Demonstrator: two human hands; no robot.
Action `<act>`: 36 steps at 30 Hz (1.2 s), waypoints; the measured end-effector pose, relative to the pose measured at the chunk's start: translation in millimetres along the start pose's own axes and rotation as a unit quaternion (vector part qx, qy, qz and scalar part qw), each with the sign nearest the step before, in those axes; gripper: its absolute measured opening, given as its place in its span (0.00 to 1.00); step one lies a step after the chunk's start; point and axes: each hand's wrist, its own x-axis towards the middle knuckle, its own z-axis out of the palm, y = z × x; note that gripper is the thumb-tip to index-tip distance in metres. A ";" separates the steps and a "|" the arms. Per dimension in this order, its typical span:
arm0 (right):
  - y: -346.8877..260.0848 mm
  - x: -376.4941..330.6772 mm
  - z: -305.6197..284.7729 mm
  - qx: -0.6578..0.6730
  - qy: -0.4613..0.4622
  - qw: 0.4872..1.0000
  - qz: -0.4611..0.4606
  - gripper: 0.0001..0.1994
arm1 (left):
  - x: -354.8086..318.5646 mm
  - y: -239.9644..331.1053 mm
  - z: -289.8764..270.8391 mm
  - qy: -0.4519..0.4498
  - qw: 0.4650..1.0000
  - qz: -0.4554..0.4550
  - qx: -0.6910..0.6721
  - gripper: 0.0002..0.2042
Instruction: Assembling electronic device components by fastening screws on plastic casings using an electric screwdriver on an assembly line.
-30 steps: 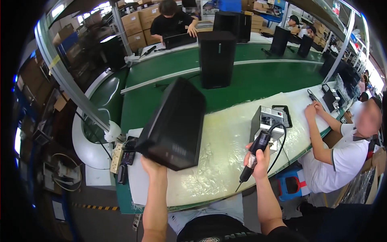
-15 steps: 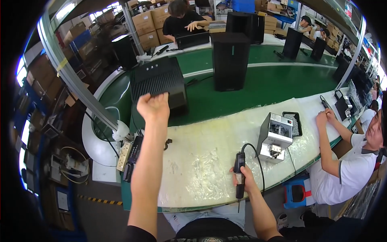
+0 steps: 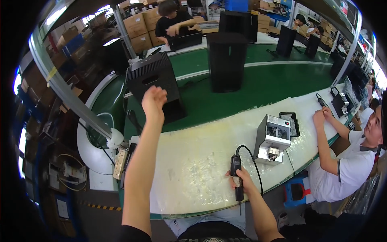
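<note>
Here at the mat's far edge, my black ribbed box (image 3: 163, 82) stands on the green surface (image 3: 197, 107), with a band of green between it and the tall black box (image 3: 227, 64). The metal post (image 3: 72, 88) slants up on its left. In front, the pale mat (image 3: 197, 157) runs wide between my forearms, its clear film wrinkled and glinting, down to a curved near edge. The ribbed box has a grooved top and a rounded slot in its matte face. My left hand (image 3: 154, 103) is raised at that face, fingers loosely bent and near together, gripping nothing; contact I can't tell. My right hand (image 3: 242, 179), low by the near edge, has its fingers wrapped round the slim electric screwdriver (image 3: 237, 183), bit pointing down. Right of that, the boxy metal screw feeder (image 3: 273, 139) sits touching or just beside a black tray (image 3: 296, 128).
</note>
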 end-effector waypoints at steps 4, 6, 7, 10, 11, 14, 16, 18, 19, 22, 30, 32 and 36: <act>-0.9 3.4 5.0 -0.009 0.011 1.000 0.004 0.21 | -86.3 -82.5 -48.0 -0.115 0.975 -0.007 0.188 0.09; 3.3 7.1 7.8 -0.027 0.033 0.999 0.012 0.20 | -132.1 -121.6 -77.8 -0.062 0.960 -0.085 0.261 0.09; 3.8 7.3 8.7 -0.044 0.052 0.997 0.023 0.20 | -151.4 -138.2 -92.4 -0.056 0.939 -0.104 0.323 0.09; -9.2 5.3 32.9 -0.149 0.122 0.981 0.031 0.21 | -169.5 -153.0 -102.3 -0.159 0.880 0.117 0.431 0.09; -12.4 7.3 38.7 -0.223 0.154 0.961 0.048 0.21 | -169.7 -154.5 -99.1 -0.148 0.886 0.095 0.429 0.08; -29.0 30.3 31.4 -0.349 0.173 0.920 0.054 0.26 | -166.5 -151.7 -93.6 -0.091 0.930 0.003 0.357 0.09; -51.6 46.0 35.5 -0.461 0.178 0.867 0.073 0.26 | -165.3 -143.2 -91.6 -0.028 0.957 -0.098 0.271 0.09; -56.5 69.4 17.5 -0.630 0.165 0.758 -0.052 0.24 | -163.7 -140.0 -89.4 -0.041 0.956 -0.092 0.274 0.08; -60.4 79.8 18.0 -0.666 0.172 0.720 -0.094 0.21 | -163.7 -139.3 -89.0 -0.038 0.956 -0.080 0.280 0.08; -56.3 107.7 27.9 -0.742 0.236 0.613 -0.134 0.21 | -159.5 -143.1 -94.5 -0.027 0.957 -0.091 0.273 0.08; 24.9 155.4 114.5 -0.558 0.218 0.732 -0.325 0.16 | -156.0 -144.3 -93.0 -0.054 0.956 -0.107 0.267 0.07; 42.0 168.2 133.2 -0.483 0.205 0.791 -0.315 0.16 | -154.5 -145.9 -95.7 -0.064 0.954 -0.114 0.268 0.07; 61.8 185.6 138.6 -0.362 0.198 0.853 -0.319 0.14 | -155.9 -137.3 -87.4 -0.074 0.935 -0.013 0.348 0.07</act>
